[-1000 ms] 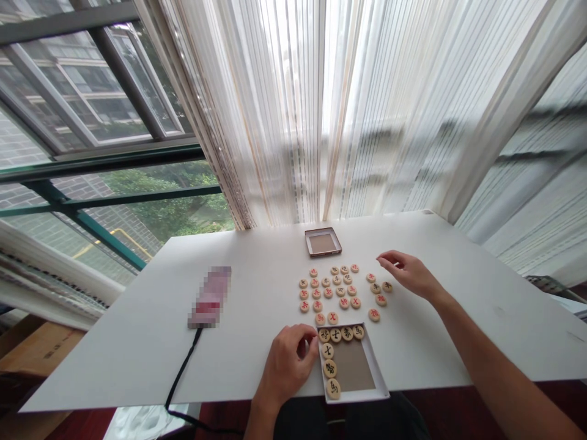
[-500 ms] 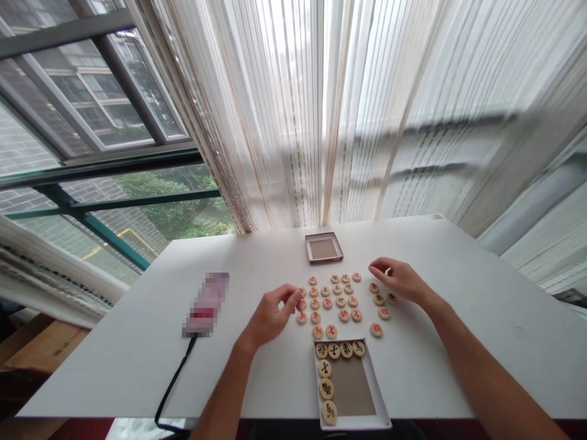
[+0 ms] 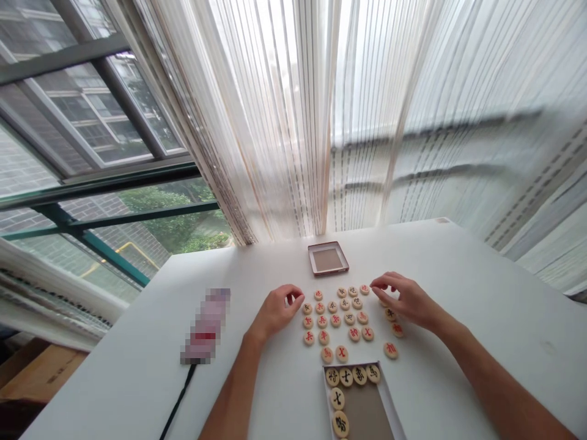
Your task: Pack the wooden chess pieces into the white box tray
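Observation:
Rows of round wooden Chinese chess pieces (image 3: 335, 320) with red or black characters lie on the white table. My left hand (image 3: 279, 308) is just left of these rows, thumb and index fingertips together, close to a black-marked piece (image 3: 307, 308); no piece shows in its fingers. At the right end of the far row, my right hand (image 3: 406, 296) hovers with thumb and fingers apart, its fingertips beside a red-marked piece (image 3: 364, 289). It partly covers pieces beneath it. Nearest me, an open box tray (image 3: 367, 403) holds larger black-marked pieces along its far and left sides.
Behind the pieces lies a box lid (image 3: 328, 259). A blurred pinkish object (image 3: 206, 330) with a black cable (image 3: 178, 400) is at the left of the table (image 3: 486, 293). Sheer curtains (image 3: 293, 122) and a window stand beyond the far edge.
My left hand has drawn slightly away from the left column, uncovering pieces there. My right hand has come lower over the right-hand pieces, its fingers spreading. The view has shifted, cutting off the tray's near end.

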The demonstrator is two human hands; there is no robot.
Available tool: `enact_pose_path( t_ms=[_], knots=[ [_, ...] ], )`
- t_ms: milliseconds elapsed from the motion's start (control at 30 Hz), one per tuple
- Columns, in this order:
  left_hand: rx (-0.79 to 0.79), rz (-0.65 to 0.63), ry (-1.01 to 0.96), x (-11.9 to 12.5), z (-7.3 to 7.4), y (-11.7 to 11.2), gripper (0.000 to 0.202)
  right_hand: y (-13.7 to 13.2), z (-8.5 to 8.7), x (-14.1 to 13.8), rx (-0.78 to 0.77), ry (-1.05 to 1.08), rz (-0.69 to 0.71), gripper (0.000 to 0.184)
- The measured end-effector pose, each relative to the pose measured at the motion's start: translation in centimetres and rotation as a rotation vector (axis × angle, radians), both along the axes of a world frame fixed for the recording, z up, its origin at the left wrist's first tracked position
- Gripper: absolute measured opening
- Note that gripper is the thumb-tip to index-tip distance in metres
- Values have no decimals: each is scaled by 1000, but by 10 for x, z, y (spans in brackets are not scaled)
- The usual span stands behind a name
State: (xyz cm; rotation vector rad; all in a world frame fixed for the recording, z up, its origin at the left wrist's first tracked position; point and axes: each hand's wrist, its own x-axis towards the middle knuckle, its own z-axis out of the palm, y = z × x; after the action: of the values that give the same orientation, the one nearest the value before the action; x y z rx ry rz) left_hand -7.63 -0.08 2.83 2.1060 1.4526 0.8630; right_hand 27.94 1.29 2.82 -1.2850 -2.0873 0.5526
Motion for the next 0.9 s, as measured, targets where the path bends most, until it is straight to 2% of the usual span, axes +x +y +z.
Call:
enact_pose_path(
  t_ms=[167, 267, 333, 467, 733, 900],
  knots=[
    [57, 20, 46, 4, -2, -4, 17, 0, 3, 38, -236, -145, -100, 32],
    [81, 28, 49, 9, -2, -5, 16, -2, 3, 60, -438, -182, -57, 37],
    [96, 32, 49, 12, -1, -7, 15, -4, 4, 67, -489, -183, -4, 42],
    [121, 33, 50, 21, 0, -12, 14, -7, 7, 65, -471, -224, 54, 38],
    [141, 32, 65, 28, -1, -15, 16, -9, 13, 55, -430, -276, 36, 33],
    [145, 32, 80, 27, -2, -15, 17, -10, 13, 55, -420, -247, 45, 39]
  ],
)
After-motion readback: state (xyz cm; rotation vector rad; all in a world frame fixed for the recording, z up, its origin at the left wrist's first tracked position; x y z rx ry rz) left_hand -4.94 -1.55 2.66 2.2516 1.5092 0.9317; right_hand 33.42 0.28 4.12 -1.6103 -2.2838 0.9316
